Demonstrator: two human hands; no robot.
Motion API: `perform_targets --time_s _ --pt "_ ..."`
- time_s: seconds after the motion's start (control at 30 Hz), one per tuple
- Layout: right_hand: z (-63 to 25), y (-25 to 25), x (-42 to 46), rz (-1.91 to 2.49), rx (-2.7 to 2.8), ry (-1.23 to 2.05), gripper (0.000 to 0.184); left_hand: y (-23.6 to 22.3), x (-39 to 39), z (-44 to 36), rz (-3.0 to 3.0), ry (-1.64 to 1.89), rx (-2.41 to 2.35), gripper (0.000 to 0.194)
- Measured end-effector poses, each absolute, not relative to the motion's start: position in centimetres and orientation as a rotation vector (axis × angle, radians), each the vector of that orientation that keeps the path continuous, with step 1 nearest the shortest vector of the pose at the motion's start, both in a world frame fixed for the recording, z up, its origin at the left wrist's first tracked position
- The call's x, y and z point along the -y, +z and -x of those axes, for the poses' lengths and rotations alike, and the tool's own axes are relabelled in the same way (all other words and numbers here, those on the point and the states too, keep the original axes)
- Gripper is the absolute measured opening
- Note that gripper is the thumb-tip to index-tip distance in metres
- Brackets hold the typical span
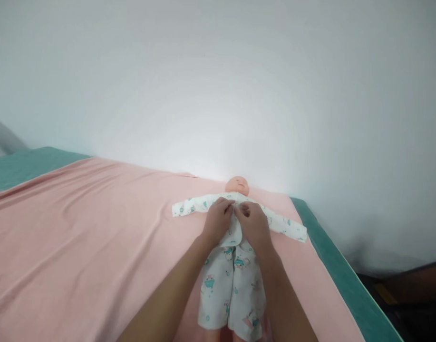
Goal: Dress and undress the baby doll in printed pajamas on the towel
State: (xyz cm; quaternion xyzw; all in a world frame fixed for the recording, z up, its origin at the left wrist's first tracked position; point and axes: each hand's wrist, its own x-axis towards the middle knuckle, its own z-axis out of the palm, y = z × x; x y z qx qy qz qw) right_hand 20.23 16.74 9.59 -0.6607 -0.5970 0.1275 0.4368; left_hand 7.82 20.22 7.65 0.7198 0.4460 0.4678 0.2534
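Note:
A baby doll (238, 185) lies on its back, head toward the wall. It wears a white printed long-sleeved top (288, 226) with both sleeves spread wide, and matching printed trousers (215, 289). Over the chest, my left hand (219, 218) pinches the top's front near the neckline. Close beside it, my right hand (253, 221) has its fingertips pinched on the same front opening. A rounded lower flap of the top shows between my wrists. Any fastener between the fingertips is too small to make out.
Under the doll a pink sheet (96, 237) with creases covers a green mattress (328, 247), which shows at the right and far left. A pale wall (218, 85) rises right behind the doll's head. Dark brown furniture (413, 289) stands at the lower right.

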Motion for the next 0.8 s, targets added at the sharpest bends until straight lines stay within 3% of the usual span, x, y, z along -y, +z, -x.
perform_targets --time_s 0.3,0.57,0.8 --pt "-19.7 8.7 -18.5 1.786 1.504 0.145 0.016 7.8 -21.7 -8.0 -1.901 1.200 -1.273 0.021" --pt "-21.4 9.5 -18.8 1.557 1.384 0.545 0.027 7.9 -21.7 -8.4 -1.805 1.165 -1.313 0.015" --pt "-21.9 9.5 -19.1 1.462 1.386 0.672 0.025 8.1 -21.9 -8.6 -1.762 1.180 -1.231 0.012"
